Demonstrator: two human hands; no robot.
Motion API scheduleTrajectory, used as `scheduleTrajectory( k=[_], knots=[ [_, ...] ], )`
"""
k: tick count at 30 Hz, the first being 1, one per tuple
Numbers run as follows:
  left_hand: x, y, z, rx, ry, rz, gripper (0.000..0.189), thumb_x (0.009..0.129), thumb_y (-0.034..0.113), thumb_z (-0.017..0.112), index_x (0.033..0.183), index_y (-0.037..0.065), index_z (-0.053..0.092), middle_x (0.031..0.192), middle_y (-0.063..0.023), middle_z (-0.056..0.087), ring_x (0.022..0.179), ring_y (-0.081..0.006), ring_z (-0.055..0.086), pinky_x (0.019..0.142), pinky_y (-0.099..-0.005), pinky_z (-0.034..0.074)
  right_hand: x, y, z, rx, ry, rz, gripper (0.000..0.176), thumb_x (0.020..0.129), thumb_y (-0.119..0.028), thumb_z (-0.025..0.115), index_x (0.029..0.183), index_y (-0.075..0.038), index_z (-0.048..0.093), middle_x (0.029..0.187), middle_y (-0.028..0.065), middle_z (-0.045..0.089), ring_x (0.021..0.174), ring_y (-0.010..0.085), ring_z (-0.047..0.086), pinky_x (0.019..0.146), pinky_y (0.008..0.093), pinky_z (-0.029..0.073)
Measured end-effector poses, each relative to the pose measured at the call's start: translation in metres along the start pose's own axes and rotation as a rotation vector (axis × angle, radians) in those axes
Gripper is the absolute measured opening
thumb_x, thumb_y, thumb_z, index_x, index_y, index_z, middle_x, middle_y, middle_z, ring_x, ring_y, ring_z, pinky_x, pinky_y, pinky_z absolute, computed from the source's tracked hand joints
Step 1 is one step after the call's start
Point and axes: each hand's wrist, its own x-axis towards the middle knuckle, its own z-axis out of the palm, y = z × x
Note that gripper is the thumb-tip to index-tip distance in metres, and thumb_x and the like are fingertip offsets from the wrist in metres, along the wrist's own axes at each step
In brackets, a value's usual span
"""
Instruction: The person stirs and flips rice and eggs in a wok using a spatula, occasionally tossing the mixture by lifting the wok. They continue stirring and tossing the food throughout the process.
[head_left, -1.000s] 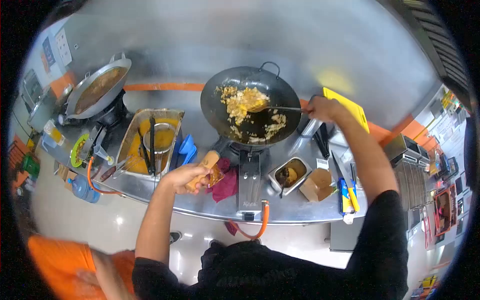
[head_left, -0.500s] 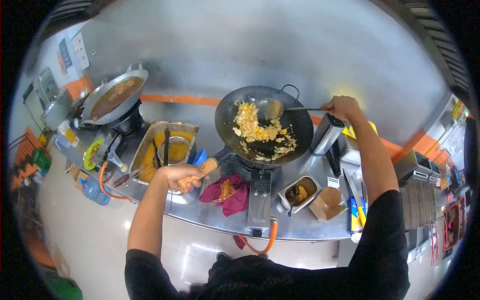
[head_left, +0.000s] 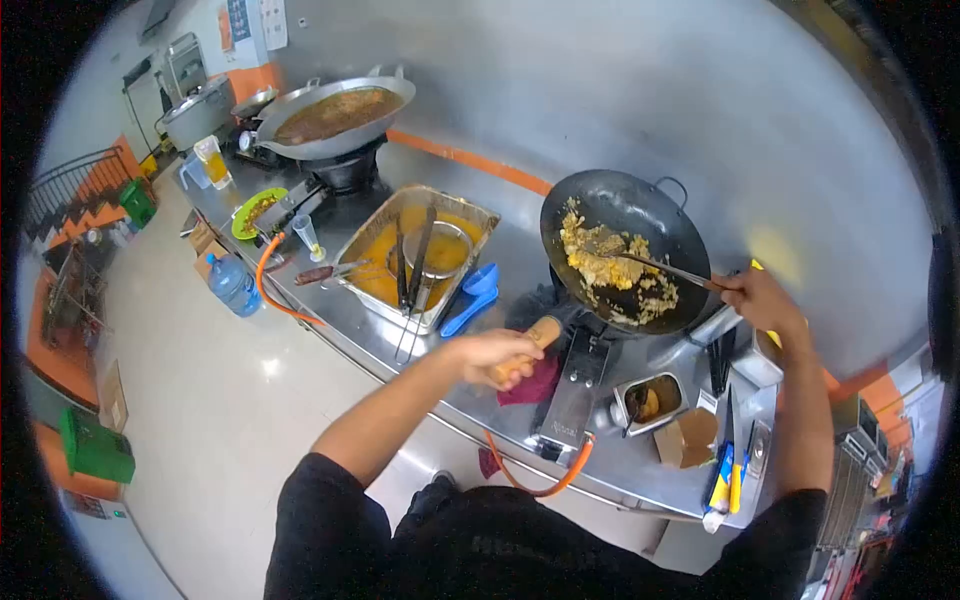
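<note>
The dark wok (head_left: 675,235) stands tilted over the gas burner (head_left: 578,395). Around its wooden handle (head_left: 540,334) my left hand (head_left: 495,356) is closed. My right hand (head_left: 762,300), at the wok's right side, grips a long-handled wok spatula (head_left: 665,266). The spatula's head lies among crumbly yellow-and-white food (head_left: 600,262), partly hidden by it. Below the wok handle a dark red cloth (head_left: 530,385) lies beside the burner, partly covered by my left hand.
Left of the wok stands a metal tray (head_left: 345,255) of yellow liquid with a strainer (head_left: 445,250), beside a blue scoop (head_left: 470,310). A large pan of brown liquid (head_left: 340,115) sits farther back. At right are a small metal container (head_left: 650,398) and a yellow-handled knife (head_left: 736,485).
My view has swung left, so the counter appears farther right. The wok is more tilted, and the spatula head has moved from beside the food's right edge into the food.
</note>
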Motion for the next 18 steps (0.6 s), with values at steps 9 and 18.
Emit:
scheduleTrajectory(
  k=[9, 18],
  knots=[
    [0.031, -0.049, 0.065, -0.228, 0.068, 0.189, 0.018, 0.090, 0.022, 0.058, 0.099, 0.013, 0.046, 0.074, -0.0002, 0.052, 0.055, -0.0103, 0.052, 0.047, -0.0270, 0.045, -0.048, -0.019, 0.019, -0.160, -0.229, 0.153, 0.025, 0.086, -0.019, 0.055, 0.104, -0.009, 0.069, 0.090, 0.0209, 0.066, 0.089, 0.0383, 0.063, 0.081, 0.0432, 0.049],
    [0.048, -0.059, 0.062, -0.254, 0.056, 0.226, 0.021, 0.087, 0.024, 0.062, 0.094, 0.010, 0.047, 0.071, -0.0014, 0.053, 0.057, -0.0123, 0.054, 0.047, -0.0295, 0.048, -0.026, -0.035, -0.023, -0.004, -0.382, 0.241, 0.024, 0.083, -0.014, 0.062, 0.105, -0.009, 0.071, 0.066, 0.0076, 0.063, 0.058, 0.0155, 0.057, 0.059, 0.0354, 0.047]
  ],
)
